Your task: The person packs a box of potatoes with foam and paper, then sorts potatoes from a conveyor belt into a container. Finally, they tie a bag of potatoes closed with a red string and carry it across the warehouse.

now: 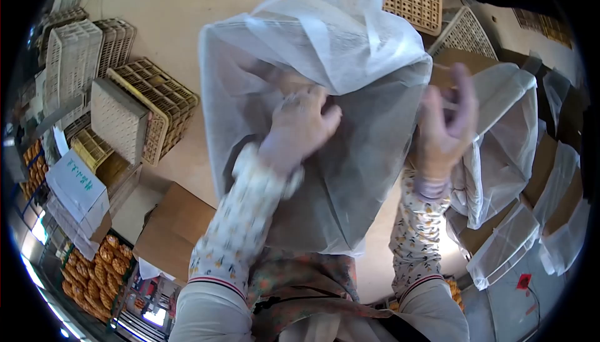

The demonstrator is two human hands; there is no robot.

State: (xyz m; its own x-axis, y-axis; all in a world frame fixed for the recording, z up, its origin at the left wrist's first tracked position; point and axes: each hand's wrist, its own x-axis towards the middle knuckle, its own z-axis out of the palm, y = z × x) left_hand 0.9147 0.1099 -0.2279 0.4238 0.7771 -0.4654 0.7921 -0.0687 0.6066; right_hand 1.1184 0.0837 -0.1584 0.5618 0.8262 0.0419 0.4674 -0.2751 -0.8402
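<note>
Plastic bag [350,48] bunched in left grip [299,131]; right grip [445,126] beside edge.

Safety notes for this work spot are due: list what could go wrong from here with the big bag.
The translucent white plastic bag billows up before the person, hiding much of what lies beyond, so a misplaced move seems possible. The left hand bunches the thin film while the right hand, blurred, sits at its edge; it might slip or tear. The film-lined brown cardboard boxes stand close by and could snag it.

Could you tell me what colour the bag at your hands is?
The bag is translucent white; head view.
</note>
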